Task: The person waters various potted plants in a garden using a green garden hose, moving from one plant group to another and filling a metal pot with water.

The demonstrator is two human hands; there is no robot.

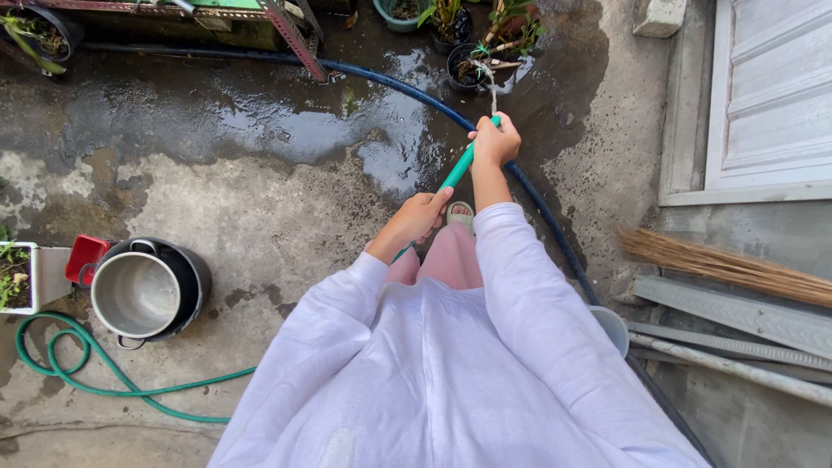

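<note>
Both hands hold one flexible green garden hose (pixel 457 172). The right hand (pixel 496 143) is wrapped tight around its front end, grip fully closed on it, and a thin stream of water (pixel 492 85) arcs from there toward the black plastic plant pots (pixel 464 74) at the top of the view. The left hand (pixel 418 218) is closed around the same hose further back, close to the body. The rest of the hose passes behind the white long sleeves and reappears as loose loops (pixel 78 368) on the concrete floor (pixel 260 208) at lower left.

As for progress, a wide patch of the floor before the pots is already dark and puddled, while the nearer concrete is dry; water is flowing at this moment, aimed at the pots.

By count: one green hose, one dark blue hose (pixel 407 89) lying across the wet ground, about four pots with plants along the top edge, though some are cut off. At left stand one round steel cooking pot (pixel 139 293) set in a black one, one red plastic container (pixel 87 257) just behind, and one white planter box (pixel 17 277). One straw broom (pixel 719 267) lies at right, over grey metal rails (pixel 737 334).
</note>
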